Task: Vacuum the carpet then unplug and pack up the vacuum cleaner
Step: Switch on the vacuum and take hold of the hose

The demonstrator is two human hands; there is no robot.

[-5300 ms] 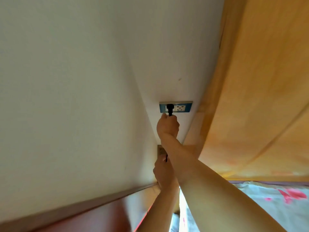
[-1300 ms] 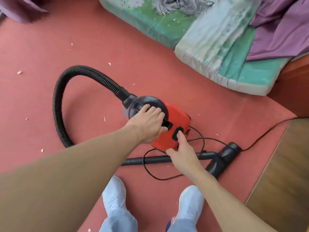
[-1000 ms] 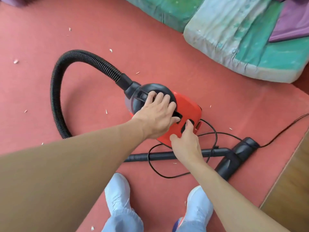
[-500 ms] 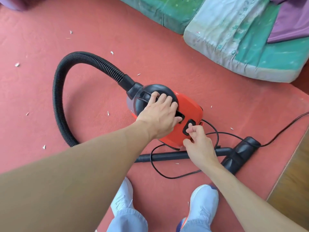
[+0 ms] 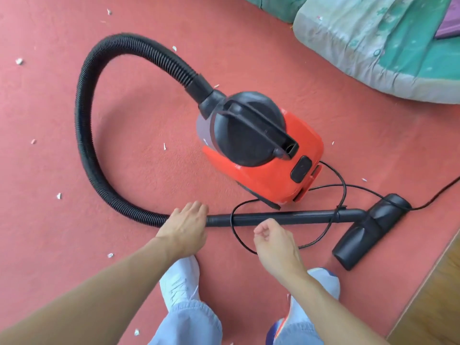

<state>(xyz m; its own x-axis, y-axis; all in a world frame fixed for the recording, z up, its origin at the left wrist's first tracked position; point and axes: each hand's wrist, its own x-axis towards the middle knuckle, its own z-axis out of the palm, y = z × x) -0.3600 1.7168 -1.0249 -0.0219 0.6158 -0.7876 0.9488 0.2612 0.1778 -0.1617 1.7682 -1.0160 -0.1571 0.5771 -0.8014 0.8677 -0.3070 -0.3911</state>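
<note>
Now our left hand [image 5: 185, 227] lies, fingers straight, over the joint of hose [image 5: 84, 135] and tube [image 5: 286, 217]. Our right hand [image 5: 276, 245] hovers near the tube, loosely curled and empty. Just beyond, the vacuum cleaner [image 5: 261, 150] sits on the carpet [image 5: 149, 145], with its cord [image 5: 343, 188] looped across the tube.

Red vacuum cleaner [image 5: 273, 180] on pink-red carpet [image 5: 149, 120], black hose [image 5: 82, 120] looped leftward, wand [image 5: 273, 217] lying flat, cord [image 5: 344, 188] looped across wand
</note>
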